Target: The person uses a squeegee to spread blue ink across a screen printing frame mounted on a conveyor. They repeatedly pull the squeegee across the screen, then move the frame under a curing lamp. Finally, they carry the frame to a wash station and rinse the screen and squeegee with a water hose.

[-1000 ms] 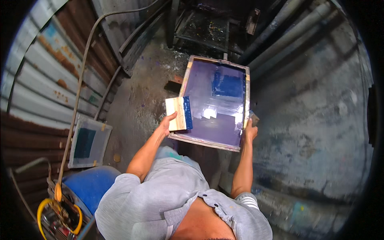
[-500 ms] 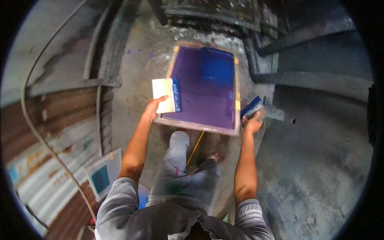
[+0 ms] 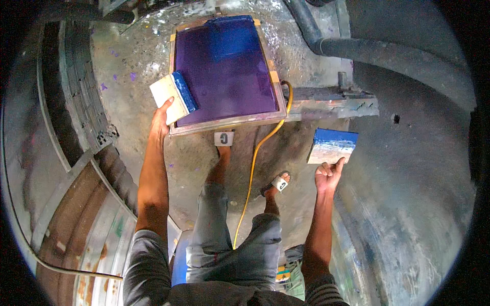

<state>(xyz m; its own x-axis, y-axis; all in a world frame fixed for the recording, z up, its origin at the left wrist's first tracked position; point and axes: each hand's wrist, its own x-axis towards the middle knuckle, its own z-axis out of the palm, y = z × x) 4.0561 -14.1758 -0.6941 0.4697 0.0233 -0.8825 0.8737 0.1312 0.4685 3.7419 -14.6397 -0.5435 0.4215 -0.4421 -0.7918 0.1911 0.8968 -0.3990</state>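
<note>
A framed printing screen (image 3: 224, 76) stands in front of me, its mesh dark purple with a patch of wet blue at the upper part. My left hand (image 3: 162, 115) grips a flat cream-coloured scraper (image 3: 166, 93), whose blue-coated edge lies over the screen's left side; I cannot tell whether it touches the mesh. Out to the right, apart from the screen, my right hand (image 3: 329, 175) pinches a second flat scraper (image 3: 333, 147) by its lower edge. Thick blue covers the top of that one, with smeared off-white below.
A yellow hose (image 3: 253, 158) runs from the screen's right side down between my feet. Dark pipes (image 3: 377, 51) cross at the upper right beside a grey wall (image 3: 408, 204). A low ledge (image 3: 332, 104) juts out right of the screen. Corrugated metal sheets (image 3: 97, 255) stand at the left.
The view has shifted, and the screen now sits higher and more to the left. My right hand has moved away from the screen's edge, turning its scraper's flat face into view. Both scrapers stay held.
</note>
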